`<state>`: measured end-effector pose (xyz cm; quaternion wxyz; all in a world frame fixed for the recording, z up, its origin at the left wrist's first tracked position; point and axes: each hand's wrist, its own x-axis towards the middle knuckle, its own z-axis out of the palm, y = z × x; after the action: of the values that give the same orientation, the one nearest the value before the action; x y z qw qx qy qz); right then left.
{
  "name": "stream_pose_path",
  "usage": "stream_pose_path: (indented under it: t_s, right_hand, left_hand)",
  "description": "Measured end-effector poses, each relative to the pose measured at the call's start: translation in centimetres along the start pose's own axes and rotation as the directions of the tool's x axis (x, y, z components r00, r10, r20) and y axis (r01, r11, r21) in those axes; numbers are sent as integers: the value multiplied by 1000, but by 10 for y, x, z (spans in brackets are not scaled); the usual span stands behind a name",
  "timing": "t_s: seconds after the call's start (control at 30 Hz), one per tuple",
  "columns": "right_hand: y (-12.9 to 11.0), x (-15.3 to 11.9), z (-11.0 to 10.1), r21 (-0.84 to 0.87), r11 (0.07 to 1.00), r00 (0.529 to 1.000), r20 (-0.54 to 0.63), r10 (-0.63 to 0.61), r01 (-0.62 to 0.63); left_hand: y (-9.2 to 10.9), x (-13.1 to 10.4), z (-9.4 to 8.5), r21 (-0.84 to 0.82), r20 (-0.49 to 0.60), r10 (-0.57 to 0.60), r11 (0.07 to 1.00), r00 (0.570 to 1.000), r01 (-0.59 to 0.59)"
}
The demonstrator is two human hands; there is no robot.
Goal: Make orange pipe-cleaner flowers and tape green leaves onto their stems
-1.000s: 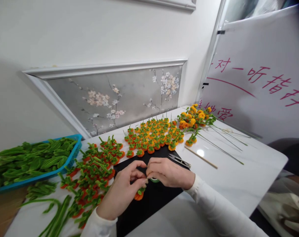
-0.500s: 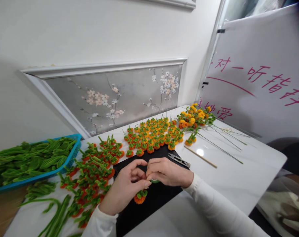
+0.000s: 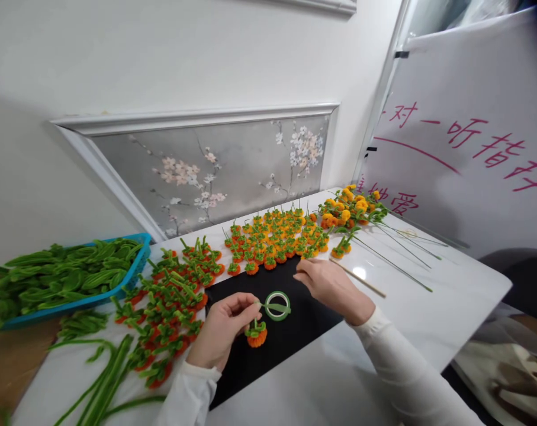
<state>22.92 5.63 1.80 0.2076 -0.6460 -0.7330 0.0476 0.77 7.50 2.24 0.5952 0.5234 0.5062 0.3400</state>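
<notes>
My left hand (image 3: pixel 227 325) pinches the stem of an orange flower (image 3: pixel 256 335) and the loose end of green tape. The flower hangs head down over the black mat (image 3: pixel 241 370). A roll of green tape (image 3: pixel 277 306) lies on the mat just right of my left fingers, its strip running to them. My right hand (image 3: pixel 333 287) is farther right at the mat's back edge, fingers pressed together beside the yellow flowers; what they hold, if anything, is hidden. The scissors do not show.
Rows of orange and yellow flowers (image 3: pixel 275 236) stand behind the mat, more orange ones (image 3: pixel 166 319) left. A blue basket (image 3: pixel 141 260) holds green leaves. A thin stick (image 3: pixel 361 279), long green stems and a yellow bunch (image 3: pixel 346 207) lie right.
My right hand has moved right, away from my left hand, and now covers the spot where the scissors lay. The tape roll and its strip have come into view. The left hand keeps its pinch.
</notes>
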Motion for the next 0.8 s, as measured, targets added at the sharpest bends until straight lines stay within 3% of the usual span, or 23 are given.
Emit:
stream_pose_path:
  t_s: [0.07,0.17,0.43,0.63,0.73,0.77,0.8]
  right_hand:
    - [5,-7,9,-199,976,994,36,100,-91]
    - [10,-11,25,-315,940,989,23,147,-132]
    - [16,-10,40,-359,922,987,17,158,-141]
    - [9,-12,35,-334,932,990,-41,138,-144]
    - [-3,-19,24,-129,985,990,-96,104,-116]
    - [-10,-24,21,99,991,988,-110,105,-94]
    - [-19,-30,19,384,920,990,-81,117,-78]
  left_hand:
    - [0,-3,1,-49,-8,-23,999,1000,22]
    - [1,-8,2,-89,-2,-26,996,1000,25]
    - [6,-19,0,-40,-11,60,997,998,-60]
    - [0,-21,1,-59,4,89,994,996,-88]
    - [-6,-20,2,-33,-2,99,995,995,-99]
    - [-8,-20,2,-21,-4,103,994,995,-103]
    - [-9,-20,2,-13,-7,108,994,994,-108]
